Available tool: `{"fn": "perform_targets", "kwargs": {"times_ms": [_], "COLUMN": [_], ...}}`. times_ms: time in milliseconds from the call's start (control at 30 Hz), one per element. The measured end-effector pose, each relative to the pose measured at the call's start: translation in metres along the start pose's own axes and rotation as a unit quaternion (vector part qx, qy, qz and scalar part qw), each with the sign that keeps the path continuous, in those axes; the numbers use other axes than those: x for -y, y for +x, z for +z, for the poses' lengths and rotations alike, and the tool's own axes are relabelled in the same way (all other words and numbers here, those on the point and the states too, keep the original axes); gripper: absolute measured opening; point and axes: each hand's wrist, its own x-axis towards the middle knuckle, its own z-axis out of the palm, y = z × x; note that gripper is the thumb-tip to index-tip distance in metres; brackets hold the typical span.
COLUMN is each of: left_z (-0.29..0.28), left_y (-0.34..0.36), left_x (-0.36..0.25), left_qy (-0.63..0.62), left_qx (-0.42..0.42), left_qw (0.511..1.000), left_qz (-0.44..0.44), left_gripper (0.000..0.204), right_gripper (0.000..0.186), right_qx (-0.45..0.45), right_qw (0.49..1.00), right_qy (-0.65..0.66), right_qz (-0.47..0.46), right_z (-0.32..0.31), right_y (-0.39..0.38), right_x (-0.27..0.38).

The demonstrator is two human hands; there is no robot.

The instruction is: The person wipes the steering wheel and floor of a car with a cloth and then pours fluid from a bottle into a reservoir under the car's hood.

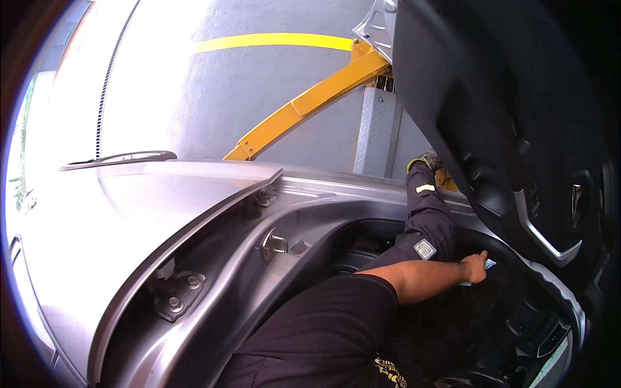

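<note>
My left arm reaches to the right from a black short sleeve [310,323] into the dark car door opening. My left hand [477,268] is closed on a light blue cloth [491,264], of which only small edges show past the fingers. It is low inside the opening, beside the black inner edge of the sill. My right hand does not show. One of my legs, in dark trousers [427,216] with reflective patches, stretches out over the sill, its shoe [424,159] outside the car.
An open door with black inner trim [504,129] rises on the right. Silver bodywork [162,200] fills the left, with a bolted hinge [178,294] in its gap and a metal striker [275,244] nearby. Outside, a yellow lift arm [310,97] crosses the grey floor [259,77].
</note>
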Motion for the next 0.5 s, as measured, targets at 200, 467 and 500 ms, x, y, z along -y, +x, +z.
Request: {"fn": "perform_targets", "kwargs": {"times_ms": [200, 467, 500], "left_z": [0.004, 0.001, 0.006], "left_y": [0.000, 0.024, 0.029], "left_x": [0.001, 0.012, 0.013], "left_qy": [0.020, 0.417, 0.516], "left_qx": [0.009, 0.103, 0.130], "left_qw": [1.000, 0.890, 0.817], "left_qz": [0.001, 0.150, 0.221], "left_gripper": [0.065, 0.047, 0.039], "right_gripper": [0.037, 0.043, 0.040], "right_qx": [0.021, 0.052, 0.040], "right_qw": [1.000, 0.993, 0.995], "right_qy": [0.010, 0.107, 0.085], "right_qz": [-0.001, -0.022, -0.021], "right_z": [0.026, 0.030, 0.024], "right_y": [0.001, 0.003, -0.004], "right_x": [-0.068, -0.015, -0.017]}}
